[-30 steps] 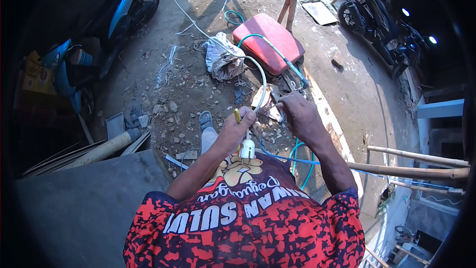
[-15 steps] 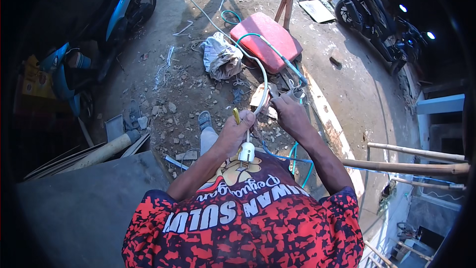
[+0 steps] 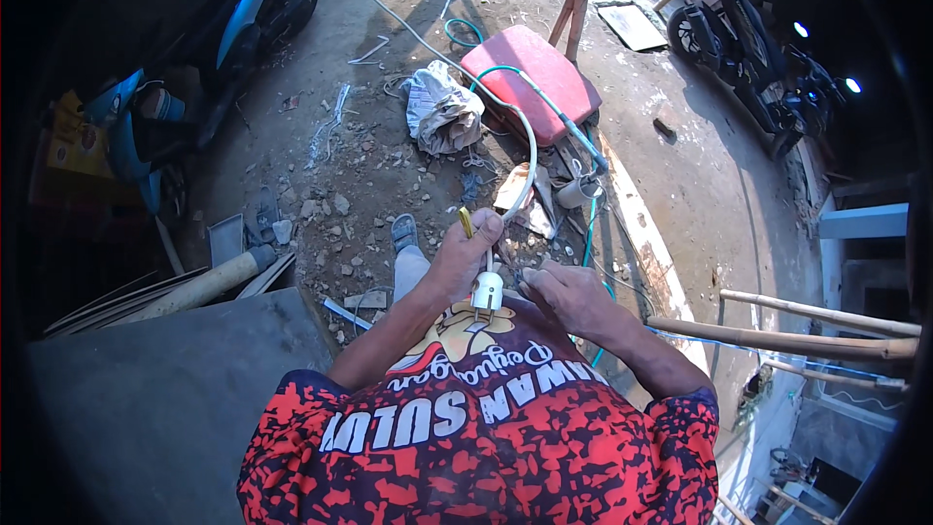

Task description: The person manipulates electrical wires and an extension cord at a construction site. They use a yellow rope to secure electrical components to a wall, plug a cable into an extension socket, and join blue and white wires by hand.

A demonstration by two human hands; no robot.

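My left hand (image 3: 466, 253) is closed around a white cable (image 3: 525, 190) and a narrow yellow item (image 3: 466, 222) that sticks up from the fist. A white two-pin plug (image 3: 487, 290) hangs just below that fist, over my printed shirt. My right hand (image 3: 559, 292) is at the plug's right side, its fingers curled together near some thin dark strands; what exactly they grip is too small to make out. The cable runs up past a pale crumpled sack (image 3: 437, 107).
A red pad (image 3: 535, 78) with a green hose, bamboo poles (image 3: 797, 331) and a long plank (image 3: 646, 233) lie ahead and right. Motorbikes (image 3: 729, 58) stand at both sides. Rubble covers the ground. A concrete slab (image 3: 185, 360) and pale pipe (image 3: 199, 282) are at left.
My right hand has come down and toward me, from beside the cable higher up to beside the plug. My left hand stays about where it was.
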